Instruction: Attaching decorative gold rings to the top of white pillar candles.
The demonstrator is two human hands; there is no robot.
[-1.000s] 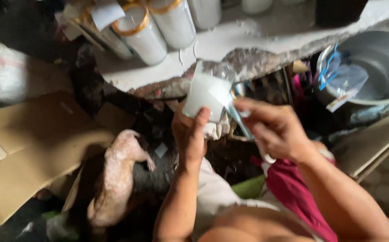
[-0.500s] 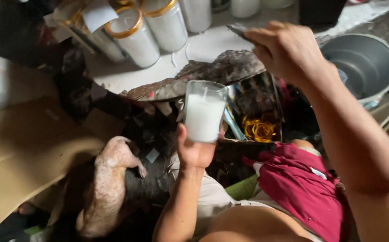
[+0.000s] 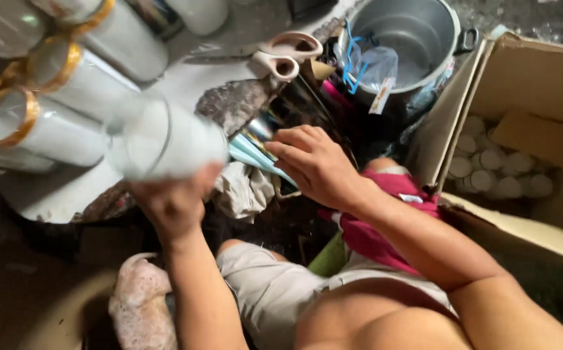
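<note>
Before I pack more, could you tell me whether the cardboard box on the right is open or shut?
Open. The cardboard box has its flaps spread, and rows of white round tops show inside it.

**A small home workshop for making candles**

The place looks like a crowded home workshop. White candles in glass jars (image 3: 119, 45) lie in rows on a worn table (image 3: 61, 194). A cardboard box (image 3: 540, 84) holds many small white candles (image 3: 489, 175). Scissors (image 3: 288, 55) and a metal pot (image 3: 404, 32) are near.
</note>
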